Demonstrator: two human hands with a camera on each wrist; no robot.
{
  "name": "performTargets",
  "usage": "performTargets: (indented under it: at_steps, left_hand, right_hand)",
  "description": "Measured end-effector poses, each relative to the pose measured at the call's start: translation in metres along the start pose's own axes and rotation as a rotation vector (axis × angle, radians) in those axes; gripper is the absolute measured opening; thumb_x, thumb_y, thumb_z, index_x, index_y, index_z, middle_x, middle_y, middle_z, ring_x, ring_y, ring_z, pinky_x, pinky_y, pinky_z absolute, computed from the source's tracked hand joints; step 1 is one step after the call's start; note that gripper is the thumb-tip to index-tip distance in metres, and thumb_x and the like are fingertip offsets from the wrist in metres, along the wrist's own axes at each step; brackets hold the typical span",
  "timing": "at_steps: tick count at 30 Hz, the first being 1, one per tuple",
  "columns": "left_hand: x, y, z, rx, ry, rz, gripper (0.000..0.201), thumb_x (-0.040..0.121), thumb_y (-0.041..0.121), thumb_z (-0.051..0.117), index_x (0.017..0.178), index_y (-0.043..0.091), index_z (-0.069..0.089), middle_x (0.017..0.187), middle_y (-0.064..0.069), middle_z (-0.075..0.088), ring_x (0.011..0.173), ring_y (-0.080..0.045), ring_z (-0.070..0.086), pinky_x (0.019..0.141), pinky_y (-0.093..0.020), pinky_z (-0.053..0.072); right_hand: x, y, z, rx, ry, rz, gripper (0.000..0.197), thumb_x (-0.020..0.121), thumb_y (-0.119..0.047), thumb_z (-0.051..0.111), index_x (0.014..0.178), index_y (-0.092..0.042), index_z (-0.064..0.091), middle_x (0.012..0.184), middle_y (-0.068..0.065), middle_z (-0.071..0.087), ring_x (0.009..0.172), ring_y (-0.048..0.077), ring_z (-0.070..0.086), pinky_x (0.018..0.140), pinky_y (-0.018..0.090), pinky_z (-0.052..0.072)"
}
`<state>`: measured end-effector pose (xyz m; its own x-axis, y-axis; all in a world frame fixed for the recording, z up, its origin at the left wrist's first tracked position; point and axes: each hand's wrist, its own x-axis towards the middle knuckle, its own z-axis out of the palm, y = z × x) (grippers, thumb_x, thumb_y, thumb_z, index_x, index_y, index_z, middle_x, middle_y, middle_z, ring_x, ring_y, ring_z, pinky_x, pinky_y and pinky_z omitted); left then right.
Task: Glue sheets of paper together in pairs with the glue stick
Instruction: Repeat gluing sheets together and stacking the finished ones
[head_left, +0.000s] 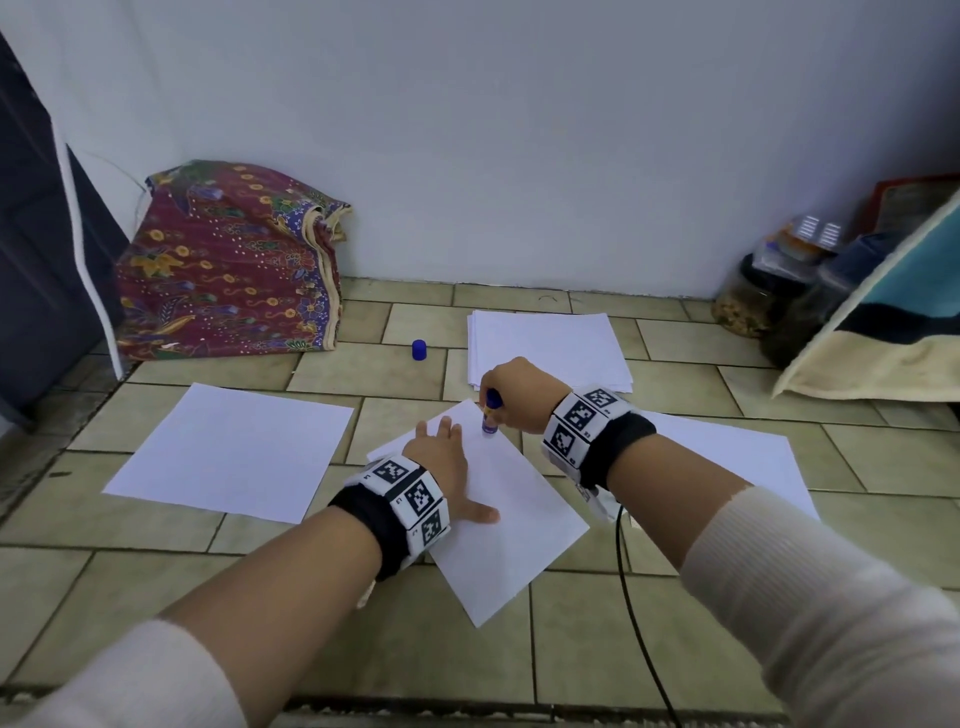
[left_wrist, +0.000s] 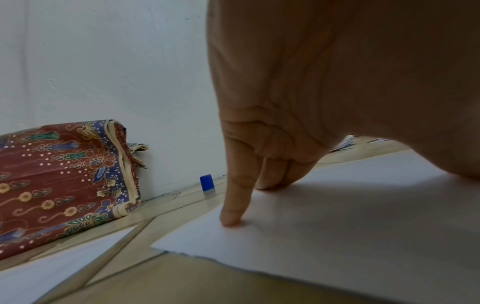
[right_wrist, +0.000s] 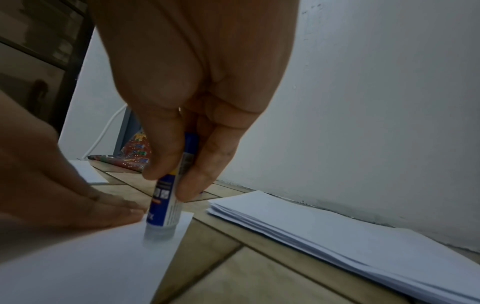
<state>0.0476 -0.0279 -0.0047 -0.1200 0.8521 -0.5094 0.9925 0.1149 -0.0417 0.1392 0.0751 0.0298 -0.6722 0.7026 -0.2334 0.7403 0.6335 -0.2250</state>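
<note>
- The right hand (head_left: 514, 392) grips the glue stick (head_left: 491, 413) upright, its tip touching the far corner of the center sheet (head_left: 514, 519).
- The left hand (head_left: 441, 462) presses flat on that sheet, fingers straight.
- A paper stack (head_left: 545, 345) lies above center.
- A blue cap (head_left: 420, 349) stands left of the stack.
- Single sheets lie at left (head_left: 234, 457) and right (head_left: 727, 457).

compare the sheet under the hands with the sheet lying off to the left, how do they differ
The sheet under the hands lies turned at an angle to the floor tiles; the left sheet sits roughly square with them. The left hand presses the angled sheet flat, while the left sheet is untouched. The right hand holds the glue stick tip-down near the angled sheet's far corner; nothing rests on the left sheet. Both are plain white and lie flat on the tiled floor.
</note>
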Motion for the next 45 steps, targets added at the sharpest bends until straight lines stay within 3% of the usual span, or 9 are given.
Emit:
performTargets:
  at_steps: [10, 15, 22, 24, 27, 32, 37, 42, 45]
  left_hand:
    - [0.011, -0.003, 0.008, -0.020, -0.011, -0.021, 0.126, 0.073, 0.079, 0.053, 0.150, 0.003, -0.010, 0.161, -0.010, -0.005, 0.147, -0.037, 0.000, 0.113, -0.042, 0.026]
    - [0.011, -0.002, 0.007, -0.003, -0.010, -0.016, 0.125, 0.074, 0.078, 0.052, 0.150, 0.001, -0.011, 0.161, -0.013, -0.005, 0.147, -0.038, 0.000, 0.115, -0.042, 0.019]
    - [0.014, -0.001, 0.007, 0.028, 0.002, -0.035, 0.125, 0.073, 0.078, 0.052, 0.150, 0.000, -0.008, 0.161, -0.013, -0.004, 0.146, -0.039, 0.004, 0.113, -0.043, 0.025]
    - [0.015, -0.001, 0.005, 0.052, 0.021, -0.045, 0.111, 0.083, 0.071, 0.049, 0.151, 0.001, -0.003, 0.161, -0.011, -0.001, 0.145, -0.037, 0.011, 0.110, -0.042, 0.029]
    - [0.016, -0.006, -0.004, 0.139, 0.056, 0.002, 0.062, 0.100, 0.031, 0.040, 0.150, 0.004, 0.015, 0.157, -0.008, 0.016, 0.138, -0.030, 0.032, 0.103, -0.038, 0.037]
    - [0.019, -0.025, -0.010, 0.237, 0.058, 0.069, 0.041, 0.095, 0.009, 0.045, 0.136, 0.009, 0.046, 0.136, -0.009, 0.049, 0.123, -0.025, 0.050, 0.098, -0.034, 0.046]
    - [0.018, -0.043, -0.006, 0.137, 0.139, 0.163, 0.050, 0.095, 0.024, 0.053, 0.142, 0.014, 0.038, 0.139, -0.006, 0.036, 0.129, -0.021, 0.036, 0.099, -0.035, 0.042]
    - [0.015, -0.060, 0.013, -0.021, 0.121, 0.194, 0.068, 0.094, 0.046, 0.051, 0.147, 0.013, 0.023, 0.157, -0.003, 0.009, 0.146, -0.019, 0.006, 0.114, -0.039, 0.025]
    - [0.017, -0.067, 0.021, -0.136, 0.044, 0.195, 0.074, 0.095, 0.048, 0.049, 0.150, 0.013, 0.014, 0.160, 0.002, -0.008, 0.148, -0.017, -0.007, 0.120, -0.045, 0.007]
  right_hand:
    - [-0.049, 0.012, 0.003, 0.019, -0.045, -0.005, 0.025, 0.085, -0.017, 0.068, 0.108, -0.009, 0.064, 0.108, 0.009, 0.060, 0.097, 0.026, 0.059, 0.070, 0.028, 0.044]
    - [-0.078, 0.026, 0.007, 0.035, -0.072, -0.033, 0.020, 0.084, -0.017, 0.068, 0.102, -0.009, 0.064, 0.085, 0.000, 0.052, 0.082, 0.018, 0.050, 0.055, 0.017, 0.034]
    - [-0.116, 0.045, 0.012, 0.016, -0.114, -0.063, 0.020, 0.088, -0.017, 0.065, 0.106, -0.010, 0.064, 0.085, -0.002, 0.051, 0.075, 0.014, 0.044, 0.053, 0.010, 0.030]
    - [-0.121, 0.049, 0.013, 0.004, -0.121, -0.083, 0.021, 0.087, -0.018, 0.065, 0.107, -0.011, 0.064, 0.086, -0.003, 0.054, 0.076, 0.012, 0.045, 0.056, 0.010, 0.033]
    - [-0.123, 0.054, 0.010, 0.025, -0.110, -0.065, 0.021, 0.083, -0.022, 0.070, 0.102, -0.013, 0.066, 0.090, -0.002, 0.061, 0.078, 0.011, 0.049, 0.069, 0.020, 0.045]
    - [-0.109, 0.079, 0.000, 0.612, 0.204, 0.083, 0.020, 0.074, -0.005, 0.076, 0.077, -0.014, 0.059, 0.089, 0.004, 0.071, 0.083, 0.023, 0.067, 0.079, 0.037, 0.056]
    - [-0.090, 0.068, 0.006, 1.320, 0.118, 0.272, 0.008, 0.093, -0.001, 0.050, 0.085, -0.001, 0.052, 0.084, 0.022, 0.065, 0.068, 0.028, 0.070, 0.070, 0.031, 0.060]
    - [-0.062, 0.059, 0.017, 1.487, -0.050, 0.190, 0.030, 0.102, -0.023, 0.038, 0.107, -0.004, 0.061, 0.085, 0.010, 0.065, 0.062, 0.018, 0.062, 0.061, 0.027, 0.055]
    - [-0.043, 0.044, 0.019, 1.596, -0.028, 0.094, 0.024, 0.101, -0.015, 0.040, 0.117, -0.006, 0.055, 0.097, 0.005, 0.063, 0.067, 0.014, 0.056, 0.063, 0.025, 0.052]
